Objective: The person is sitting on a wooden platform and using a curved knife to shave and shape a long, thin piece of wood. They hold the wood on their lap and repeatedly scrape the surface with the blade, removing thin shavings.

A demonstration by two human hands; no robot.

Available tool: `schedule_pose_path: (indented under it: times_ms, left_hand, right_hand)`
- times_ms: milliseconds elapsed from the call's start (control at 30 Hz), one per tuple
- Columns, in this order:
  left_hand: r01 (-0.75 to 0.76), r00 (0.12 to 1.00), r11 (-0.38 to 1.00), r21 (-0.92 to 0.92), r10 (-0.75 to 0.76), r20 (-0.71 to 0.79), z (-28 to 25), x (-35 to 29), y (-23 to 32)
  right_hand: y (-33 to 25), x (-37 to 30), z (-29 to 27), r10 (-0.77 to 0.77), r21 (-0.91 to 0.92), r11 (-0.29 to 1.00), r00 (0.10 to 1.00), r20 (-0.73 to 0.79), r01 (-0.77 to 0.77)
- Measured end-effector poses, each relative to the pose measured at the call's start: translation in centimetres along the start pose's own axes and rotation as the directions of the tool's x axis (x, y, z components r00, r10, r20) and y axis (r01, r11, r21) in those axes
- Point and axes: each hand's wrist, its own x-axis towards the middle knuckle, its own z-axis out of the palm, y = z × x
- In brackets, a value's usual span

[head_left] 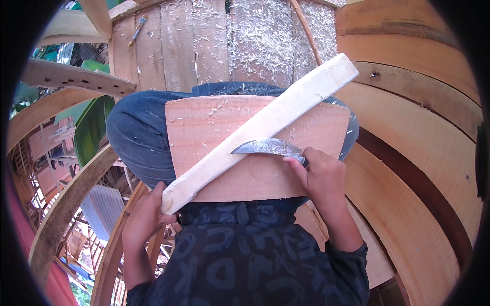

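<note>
A long pale piece of wood lies slantwise over a flat wooden board on my lap. Its near left end is gripped by my left hand, with the fingers closed round it. My right hand is closed on the handle of a knife with a curved, stained metal blade. The blade points left, and its tip overlaps the lower edge of the wood near the middle. Most of the knife's handle is hidden in my fist. A few thin shavings rest on the board.
Wood shavings cover much of the plank floor ahead. A small brush-like tool lies there at the left, and a thin stick at the right. Plank walls rise on my right; open wooden framing stands on the left.
</note>
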Motion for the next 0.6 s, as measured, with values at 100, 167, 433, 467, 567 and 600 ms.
schedule_pose_path:
  times_ms: [100, 167, 433, 467, 567, 600]
  left_hand:
    - [-0.021, 1.0, 0.999, 0.045, 0.022, -0.014, 0.3, -0.1, -0.4]
    - [-0.03, 0.999, 0.999, 0.031, 0.031, -0.028, 0.7, 0.0, -0.9]
    - [0.012, 0.998, 1.0, 0.003, -0.012, -0.056, 0.8, -0.4, 0.1]
    - [-0.017, 0.997, 1.0, -0.017, 0.015, -0.072, 0.9, -0.4, -0.2]
    - [-0.035, 0.995, 0.998, -0.044, 0.031, -0.092, 1.1, -0.5, -0.4]
    - [-0.03, 0.995, 0.998, -0.047, 0.026, -0.093, 1.1, -0.4, -0.5]
  right_hand:
    - [0.5, 0.5, -0.2, -0.009, -0.067, 0.998, 1.0, -0.027, 0.008]
    - [0.7, 0.8, -0.1, -0.013, -0.085, 0.996, 0.999, -0.043, 0.01]
    - [0.9, 0.8, 0.0, 0.042, -0.098, 0.994, 0.994, -0.102, -0.052]
    - [1.0, 0.7, 0.0, 0.045, -0.106, 0.993, 0.994, -0.103, -0.055]
    - [1.1, 0.5, -0.2, 0.058, -0.129, 0.989, 0.991, -0.12, -0.074]
    - [1.0, 0.4, -0.2, 0.067, -0.135, 0.987, 0.988, -0.138, -0.086]
